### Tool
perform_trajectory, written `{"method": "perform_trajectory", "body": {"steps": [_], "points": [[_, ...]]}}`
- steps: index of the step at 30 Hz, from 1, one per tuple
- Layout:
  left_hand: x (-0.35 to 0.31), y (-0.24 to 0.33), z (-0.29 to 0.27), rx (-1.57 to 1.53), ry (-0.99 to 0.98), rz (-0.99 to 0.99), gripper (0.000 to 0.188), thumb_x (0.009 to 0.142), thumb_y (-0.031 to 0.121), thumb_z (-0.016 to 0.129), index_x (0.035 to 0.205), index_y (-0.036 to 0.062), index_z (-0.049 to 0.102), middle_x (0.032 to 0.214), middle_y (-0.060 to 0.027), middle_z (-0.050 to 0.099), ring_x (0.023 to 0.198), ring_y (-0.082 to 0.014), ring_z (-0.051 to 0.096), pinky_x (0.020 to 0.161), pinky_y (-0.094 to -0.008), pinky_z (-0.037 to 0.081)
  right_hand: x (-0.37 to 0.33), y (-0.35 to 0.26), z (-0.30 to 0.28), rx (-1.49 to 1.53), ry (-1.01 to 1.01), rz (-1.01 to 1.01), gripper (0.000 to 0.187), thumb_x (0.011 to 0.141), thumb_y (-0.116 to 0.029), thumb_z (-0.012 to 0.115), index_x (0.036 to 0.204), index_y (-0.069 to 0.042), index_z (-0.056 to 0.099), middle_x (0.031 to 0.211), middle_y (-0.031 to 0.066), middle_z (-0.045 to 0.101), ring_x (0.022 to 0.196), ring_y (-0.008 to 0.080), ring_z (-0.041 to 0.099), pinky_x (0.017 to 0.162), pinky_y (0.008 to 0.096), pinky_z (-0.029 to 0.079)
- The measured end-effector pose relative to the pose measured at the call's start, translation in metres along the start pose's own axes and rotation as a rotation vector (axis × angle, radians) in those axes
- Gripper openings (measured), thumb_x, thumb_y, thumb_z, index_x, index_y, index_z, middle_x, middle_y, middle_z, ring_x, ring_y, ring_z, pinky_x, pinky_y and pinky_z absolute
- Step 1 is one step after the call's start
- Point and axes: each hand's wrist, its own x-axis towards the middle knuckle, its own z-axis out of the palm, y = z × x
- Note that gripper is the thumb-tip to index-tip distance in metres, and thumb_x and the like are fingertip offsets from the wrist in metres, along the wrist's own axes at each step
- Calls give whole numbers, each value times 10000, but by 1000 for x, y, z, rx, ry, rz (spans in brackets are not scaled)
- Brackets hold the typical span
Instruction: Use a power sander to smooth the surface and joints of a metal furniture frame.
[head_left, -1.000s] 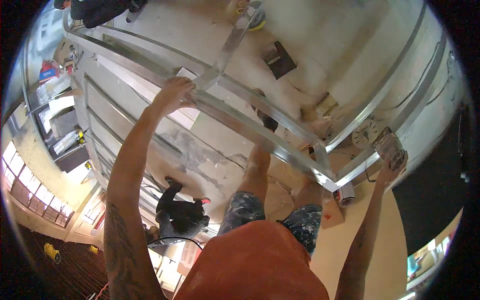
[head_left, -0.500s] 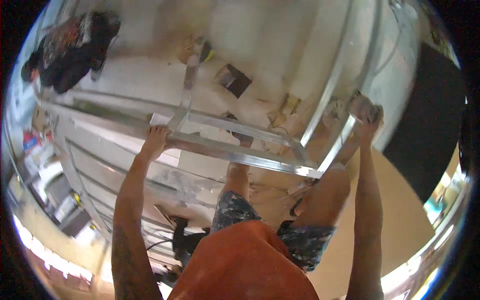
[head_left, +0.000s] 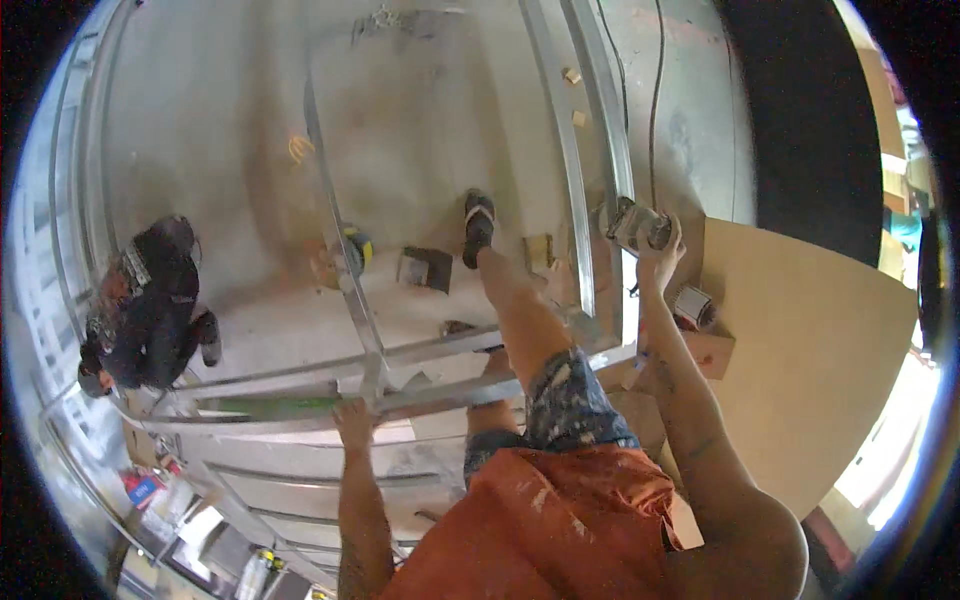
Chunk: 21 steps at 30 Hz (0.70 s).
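A large frame of silver square metal tubing [head_left: 470, 392] spans the view. On its near rail, beside the joint with a crossbar [head_left: 345, 270], my left hand [head_left: 353, 425] rests with its fingers curled over the tube. My right hand [head_left: 662, 258] grips a small grey, rounded power tool [head_left: 638, 228] against the frame's right-hand tubes [head_left: 600, 110]. A dark cord [head_left: 657, 90] runs up from around the tool; its exact kind is not clear. One of my legs [head_left: 520, 310] reaches across the near rails, its dark shoe [head_left: 479, 225] on the floor inside the frame.
Another person [head_left: 155, 300] in dark clothes crouches at the far-left end. Inside the frame lie a black box [head_left: 425, 269], a yellow-and-black round thing [head_left: 357, 248] and a wood scrap [head_left: 539, 251]. Right of me are a tan board [head_left: 800, 350] and a black panel [head_left: 815, 130].
My view has swung right, and one foot now stands inside the frame. My left hand still holds the near rail; my right hand keeps the tool by the right-hand tubes.
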Motion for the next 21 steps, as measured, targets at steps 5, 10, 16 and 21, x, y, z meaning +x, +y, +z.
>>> {"method": "perform_trajectory", "body": {"steps": [5, 10, 16, 21], "points": [[40, 38, -16, -33, -351, 89, 812, 850, 404, 699, 1490, 0, 404, 1487, -232, 443, 1267, -364, 538, 1024, -465, 455, 75, -62, 22, -10, 107, -12, 719, 819, -300, 790, 1458, -249, 466, 1318, 220, 447, 1207, 407, 521, 1030, 469, 444], [213, 71, -54, -497, -760, 410, 396, 1008, 268, 493, 1352, 92, 585, 1377, -128, 607, 1221, -293, 604, 1058, -439, 439, 158, -183, 77, 102, -103, 44, 671, 815, -272, 774, 1429, -255, 503, 1351, 206, 456, 1195, 407, 568, 1018, 464, 471], [404, 284, -432, -659, -39, 363, 577, 1025, 495, 475, 1272, -13, 590, 1209, -218, 653, 1147, -366, 606, 979, -447, 466, 203, -196, 89, 53, -183, -30, 649, 793, -230, 750, 1391, -338, 520, 1380, 219, 441, 1006, 477, 654, 879, 510, 560], [425, 384, -592, -754, -40, 735, 357, 1017, 268, 557, 1269, 22, 616, 1279, -189, 633, 1185, -359, 606, 1006, -399, 473, 144, -155, 47, 80, -230, 191, 694, 791, -155, 736, 1409, -354, 490, 1400, 224, 425, 983, 477, 663, 839, 525, 568]]}}
